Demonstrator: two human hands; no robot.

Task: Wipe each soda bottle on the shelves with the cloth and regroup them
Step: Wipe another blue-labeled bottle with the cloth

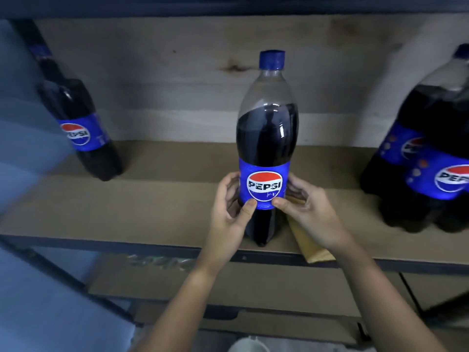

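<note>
bottle: upright pepsi bottle point(266, 138), blue cap, blue label, dark soda up to the shoulder, standing on the shelf point(157, 199) between both hands
left hand point(232, 207): grips its label
right hand point(304, 207): grips label and yellow cloth point(309, 245)
other bottles: one far left point(81, 128), a pair far right point(431, 158)

The place looks like a small shop or storeroom: a metal-framed shelf point(177, 204) with plain board decks carries several identical large Pepsi bottles point(266, 138) spaced along it, and lower shelves point(253, 283) show below the hands.
</note>
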